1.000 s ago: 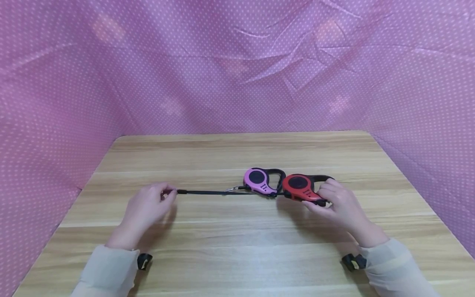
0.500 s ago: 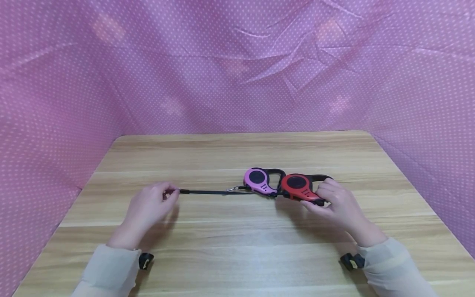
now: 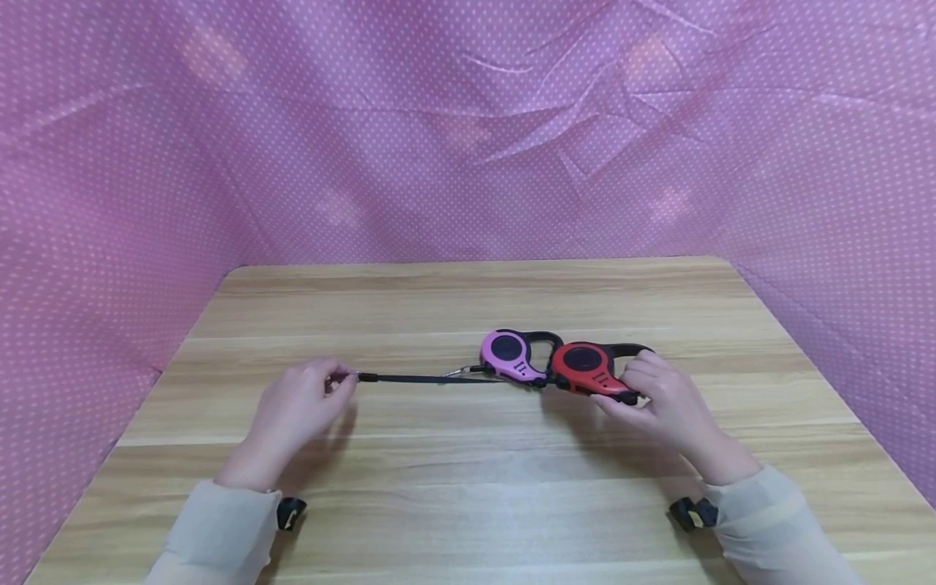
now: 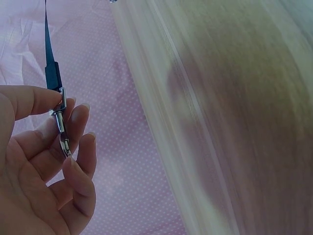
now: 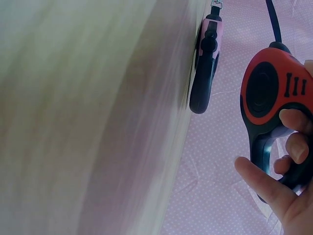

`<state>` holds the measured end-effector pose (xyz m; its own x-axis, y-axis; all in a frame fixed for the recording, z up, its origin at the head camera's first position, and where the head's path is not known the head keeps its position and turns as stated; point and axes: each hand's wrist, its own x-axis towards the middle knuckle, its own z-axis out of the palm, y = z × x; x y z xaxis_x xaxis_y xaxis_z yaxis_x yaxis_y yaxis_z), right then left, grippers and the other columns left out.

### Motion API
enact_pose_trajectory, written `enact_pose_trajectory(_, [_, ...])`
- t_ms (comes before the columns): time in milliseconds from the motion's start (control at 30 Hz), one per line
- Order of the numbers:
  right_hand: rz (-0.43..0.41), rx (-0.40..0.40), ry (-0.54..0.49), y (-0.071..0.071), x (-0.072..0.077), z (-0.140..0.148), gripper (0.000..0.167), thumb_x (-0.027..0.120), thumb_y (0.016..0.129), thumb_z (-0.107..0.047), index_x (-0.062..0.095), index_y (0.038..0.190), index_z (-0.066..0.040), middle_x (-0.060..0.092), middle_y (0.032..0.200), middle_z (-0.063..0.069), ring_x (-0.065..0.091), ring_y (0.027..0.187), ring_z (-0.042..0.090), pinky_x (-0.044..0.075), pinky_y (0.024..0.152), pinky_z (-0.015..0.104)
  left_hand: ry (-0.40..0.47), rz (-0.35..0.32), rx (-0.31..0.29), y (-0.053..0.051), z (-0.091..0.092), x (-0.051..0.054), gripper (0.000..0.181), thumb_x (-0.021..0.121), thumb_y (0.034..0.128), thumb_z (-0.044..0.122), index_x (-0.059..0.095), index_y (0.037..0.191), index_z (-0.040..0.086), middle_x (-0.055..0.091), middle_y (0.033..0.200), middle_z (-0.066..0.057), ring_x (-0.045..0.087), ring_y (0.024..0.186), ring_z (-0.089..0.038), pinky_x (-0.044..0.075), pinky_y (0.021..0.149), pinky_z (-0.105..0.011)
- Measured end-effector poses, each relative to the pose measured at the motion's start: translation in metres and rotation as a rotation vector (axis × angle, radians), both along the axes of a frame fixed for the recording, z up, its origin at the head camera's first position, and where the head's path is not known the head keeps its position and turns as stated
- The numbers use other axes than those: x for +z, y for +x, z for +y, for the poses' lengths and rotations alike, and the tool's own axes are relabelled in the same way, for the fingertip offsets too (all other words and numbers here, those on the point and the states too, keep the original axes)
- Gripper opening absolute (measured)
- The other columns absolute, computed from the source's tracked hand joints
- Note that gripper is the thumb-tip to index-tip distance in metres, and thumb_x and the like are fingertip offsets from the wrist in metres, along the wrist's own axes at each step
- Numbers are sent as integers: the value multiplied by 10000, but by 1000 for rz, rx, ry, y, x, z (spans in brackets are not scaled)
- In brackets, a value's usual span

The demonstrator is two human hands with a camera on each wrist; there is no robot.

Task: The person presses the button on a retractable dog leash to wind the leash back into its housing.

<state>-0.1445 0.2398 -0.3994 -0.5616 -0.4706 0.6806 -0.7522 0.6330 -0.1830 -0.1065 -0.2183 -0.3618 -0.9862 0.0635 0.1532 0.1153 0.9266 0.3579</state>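
My right hand [image 3: 661, 402] grips the black handle of a red retractable dog leash [image 5: 288, 90], held above the table. From its nose a dark strap [image 3: 409, 379] runs out leftward, fairly straight. At the strap's far end my left hand [image 3: 300, 406] pinches the metal snap hook [image 4: 59, 120] between thumb and fingers, just past the black sleeve that joins it to the strap. A pink retractable leash [image 3: 504, 348] lies on the table between the hands, its own silver clip [image 3: 459, 372] pointing left. In the head view the strap passes in front of the pink leash's lower edge.
The wooden table [image 3: 468, 504] spreads under both hands. A pink dotted cloth [image 3: 439, 146] hangs behind it and at both sides. Dark camera mounts [image 3: 290, 513] sit by the sleeve cuffs.
My left hand has moved slightly right with the hook, and the red leash has shifted a little left, so the strap between them is shorter. The pink leash stays put.
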Motion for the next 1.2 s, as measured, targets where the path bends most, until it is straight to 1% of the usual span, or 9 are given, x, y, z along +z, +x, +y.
enact_pose_trajectory(100, [-3, 0, 0, 0, 0, 0, 353, 800, 785, -364, 562, 621, -161, 520, 659, -101, 434, 714, 60, 352, 590, 182, 0, -1, -2, 0, 0, 0, 275, 549, 975, 289, 727, 1090, 114, 729, 1061, -90, 650, 853, -221, 538, 706, -435])
enact_pose_trajectory(333, [-14, -22, 25, 0, 1, -1, 321, 838, 717, -298, 566, 626, -154, 531, 668, -90, 443, 718, 62, 370, 587, 185, -4, -4, -10, -1, 3, 0, 274, 553, 973, 292, 726, 1094, 118, 732, 1047, -81, 656, 868, -223, 539, 728, -446])
enact_pose_trajectory(500, [-30, -33, 36, 0, 1, -1, 319, 842, 716, -302, 574, 624, -154, 541, 672, -89, 441, 726, 56, 375, 596, 180, -4, -8, -9, -2, 5, 0, 272, 553, 971, 295, 728, 1086, 122, 730, 1043, -74, 661, 883, -233, 536, 735, -446])
enact_pose_trajectory(667, [-18, -27, 31, 0, 1, -2, 328, 842, 721, -308, 569, 622, -155, 532, 667, -95, 439, 723, 56, 369, 591, 177, 1, -14, -10, -2, 7, 0, 280, 546, 975, 298, 728, 1090, 119, 729, 1061, -78, 663, 901, -246, 539, 749, -452])
enact_pose_trajectory(833, [0, -17, 32, -1, 3, -4, 317, 849, 698, -284, 570, 627, -151, 532, 660, -91, 443, 711, 65, 370, 579, 188, 5, -12, -12, -1, 8, 0, 285, 544, 980, 308, 727, 1089, 118, 730, 1060, -75, 664, 895, -237, 543, 751, -457])
enact_pose_trajectory(967, [-5, -18, 37, -1, 3, -5, 307, 854, 690, -276, 580, 635, -149, 541, 662, -91, 445, 711, 64, 373, 578, 187, 3, -11, -16, -2, 10, 0, 293, 542, 983, 317, 725, 1104, 123, 732, 1060, -70, 664, 893, -226, 542, 755, -454])
enact_pose_trajectory(1133, [-5, -11, 30, -1, 3, -6, 305, 845, 714, -294, 588, 643, -146, 555, 669, -87, 444, 715, 65, 372, 578, 183, -8, -10, -28, -4, 13, 1, 293, 555, 978, 321, 725, 1100, 116, 734, 1032, -68, 668, 887, -224, 546, 737, -430])
enact_pose_trajectory(1200, [1, -3, 22, -1, 3, -7, 350, 802, 787, -375, 584, 640, -144, 553, 666, -84, 445, 714, 69, 369, 579, 186, -7, -15, -33, -4, 15, 2, 288, 562, 975, 317, 724, 1095, 111, 734, 1020, -67, 665, 867, -215, 547, 723, -415])
